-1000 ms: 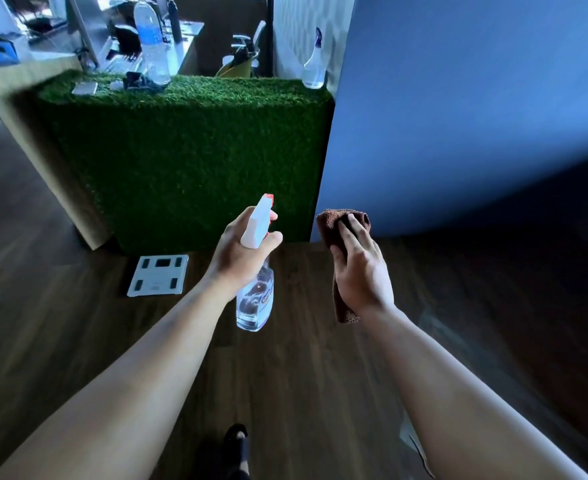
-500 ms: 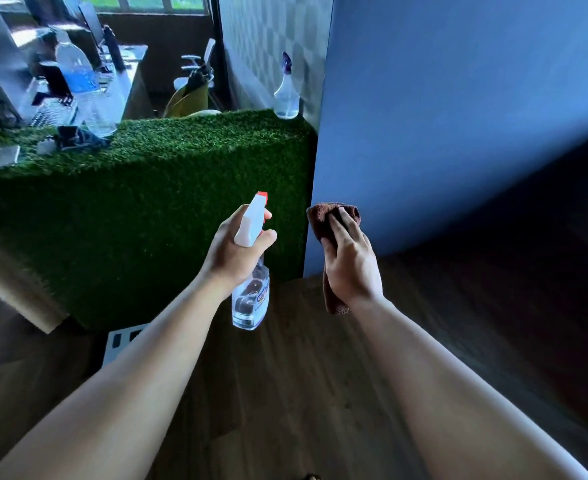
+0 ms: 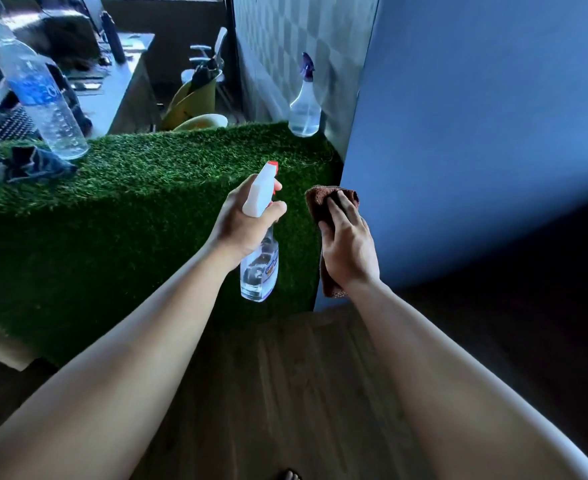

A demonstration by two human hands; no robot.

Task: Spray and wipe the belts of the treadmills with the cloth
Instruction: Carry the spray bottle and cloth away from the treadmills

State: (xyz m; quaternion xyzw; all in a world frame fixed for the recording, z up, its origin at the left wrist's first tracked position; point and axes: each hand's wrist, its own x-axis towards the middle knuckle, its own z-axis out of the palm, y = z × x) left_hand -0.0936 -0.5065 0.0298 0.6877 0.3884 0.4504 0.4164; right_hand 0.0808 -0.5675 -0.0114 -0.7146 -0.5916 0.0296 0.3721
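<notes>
My left hand (image 3: 240, 226) grips a clear spray bottle (image 3: 259, 268) by its white trigger head, red nozzle pointing up and away. Just to its right, my right hand (image 3: 349, 247) holds a folded brown cloth (image 3: 320, 202), fingers laid over it, with the cloth's lower end hanging below the wrist. Both hands are raised in front of a counter covered in green artificial grass (image 3: 129, 209). No treadmill belt is in view.
A blue wall (image 3: 476, 133) stands close on the right. On the grass counter are a second spray bottle (image 3: 304, 105), a large water bottle (image 3: 43, 102) and a dark bundle (image 3: 36, 164). A desk and chairs lie behind. Wooden floor (image 3: 285, 393) is underfoot.
I have come closer to the grass counter and the view has risen; the floor scale has dropped out of sight. Both hands keep the same hold on bottle and cloth.
</notes>
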